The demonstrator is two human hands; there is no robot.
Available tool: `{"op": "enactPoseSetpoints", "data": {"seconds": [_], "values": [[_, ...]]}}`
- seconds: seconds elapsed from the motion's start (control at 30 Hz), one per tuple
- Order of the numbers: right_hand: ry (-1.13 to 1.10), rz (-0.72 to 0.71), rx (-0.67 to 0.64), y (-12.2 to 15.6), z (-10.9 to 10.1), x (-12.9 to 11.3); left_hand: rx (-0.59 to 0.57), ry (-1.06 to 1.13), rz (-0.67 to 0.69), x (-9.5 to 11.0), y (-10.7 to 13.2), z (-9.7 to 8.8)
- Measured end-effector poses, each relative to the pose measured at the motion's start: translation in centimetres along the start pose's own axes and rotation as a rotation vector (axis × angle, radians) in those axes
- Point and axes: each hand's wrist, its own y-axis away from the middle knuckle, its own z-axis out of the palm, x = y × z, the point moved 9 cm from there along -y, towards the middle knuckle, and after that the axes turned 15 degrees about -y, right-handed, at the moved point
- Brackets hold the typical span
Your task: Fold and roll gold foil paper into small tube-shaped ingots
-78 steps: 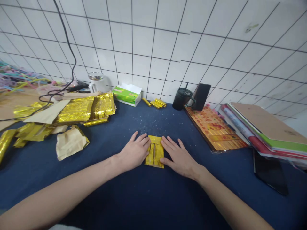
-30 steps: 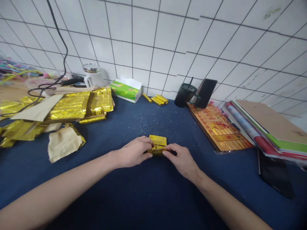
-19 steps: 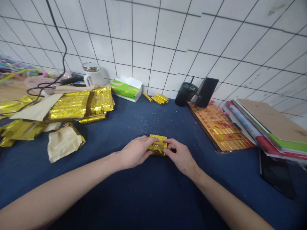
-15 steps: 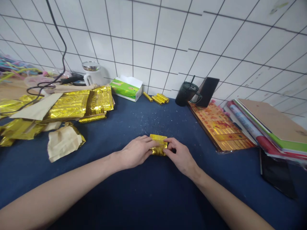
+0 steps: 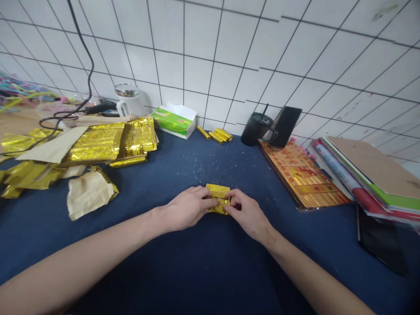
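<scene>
Item: gold foil paper (image 5: 218, 193), mid-table on blue cloth (image 5: 197, 271).
Change: flat sheet 2.6 s ago, now folded over into short thick bundle; rolling judged well along.
Left hand (image 5: 187, 209) pinches its 9 o'clock end; right hand (image 5: 247, 214) pinches its 3 o'clock end.
Small gold rolls (image 5: 216, 134) lie at 12 o'clock.

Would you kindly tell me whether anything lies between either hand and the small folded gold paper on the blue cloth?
Nothing visible does. The left hand and the right hand both already pinch the folded gold paper directly, on the blue cloth.
</scene>
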Motion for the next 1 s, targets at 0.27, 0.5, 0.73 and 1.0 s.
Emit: {"op": "enactPoseSetpoints", "data": {"seconds": [0.27,0.5,0.73,1.0], "values": [[0.074,0.013,0.012,0.1,0.1,0.1,0.009,-0.045,0.005,0.2,0.1,-0.1],[0.472,-0.231,0.160,1.5,-0.3,-1.9,0.018,-0.067,-0.005,0.2,0.1,-0.1],[0.578,-0.311,-0.010,1.6,1.3,-1.5,-0.011,-0.100,0.019,0.4,0.2,0.1],[0.645,-0.291,-0.078,1.9,1.9,-1.4,-0.038,-0.121,0.053,0.6,0.3,0.7]]}}
